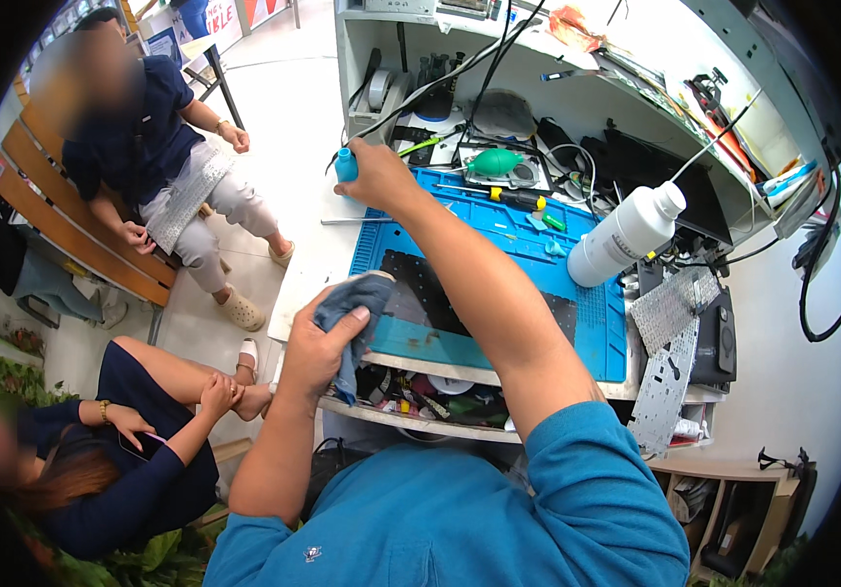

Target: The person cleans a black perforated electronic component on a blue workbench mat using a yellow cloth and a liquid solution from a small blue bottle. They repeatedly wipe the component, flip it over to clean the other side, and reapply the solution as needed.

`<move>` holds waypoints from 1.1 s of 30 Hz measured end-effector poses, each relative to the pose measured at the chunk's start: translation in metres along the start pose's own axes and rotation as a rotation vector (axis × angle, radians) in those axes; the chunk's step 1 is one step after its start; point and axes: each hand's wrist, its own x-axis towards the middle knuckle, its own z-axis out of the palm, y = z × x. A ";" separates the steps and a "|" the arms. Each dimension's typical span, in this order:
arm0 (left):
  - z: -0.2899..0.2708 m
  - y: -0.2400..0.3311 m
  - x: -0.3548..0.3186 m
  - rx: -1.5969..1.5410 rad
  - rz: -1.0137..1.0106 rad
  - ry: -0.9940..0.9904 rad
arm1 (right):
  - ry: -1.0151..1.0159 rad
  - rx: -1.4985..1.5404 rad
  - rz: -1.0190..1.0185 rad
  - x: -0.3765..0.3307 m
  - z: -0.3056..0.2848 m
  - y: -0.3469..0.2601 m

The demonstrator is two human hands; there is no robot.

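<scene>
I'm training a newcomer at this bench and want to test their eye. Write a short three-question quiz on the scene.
1. Which hand is holding the grey-blue cloth?
2. True or false: in the picture, the white bottle is to the right of the green bulb.
3. What colour is the work mat? a) red b) blue c) yellow

Key: 1. The left hand. 2. True. 3. b.

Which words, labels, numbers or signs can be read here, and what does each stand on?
Printed wording is left uncopied here.
Tall white plastic bottle: dark printing on its side, small and blurred.
White flat sign: large red lettering, only partly visible.
Blue fabric shirt: small emblem, too small to read.
Small blue cylindrical object in right hand: none readable.
</scene>
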 end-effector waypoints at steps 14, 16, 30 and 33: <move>0.039 0.000 0.047 1.105 0.502 -0.124 | -0.069 -0.399 -0.126 -0.308 -0.104 -0.026; 0.047 -0.006 0.055 1.279 0.557 -0.118 | -0.094 -0.377 -0.065 -0.339 -0.096 -0.032; 0.068 -0.015 0.039 1.384 0.803 -0.335 | 0.090 -0.262 0.034 -0.380 -0.057 -0.015; 0.047 -0.013 0.077 1.504 0.700 -0.083 | 0.123 -0.269 0.005 -0.378 -0.057 -0.014</move>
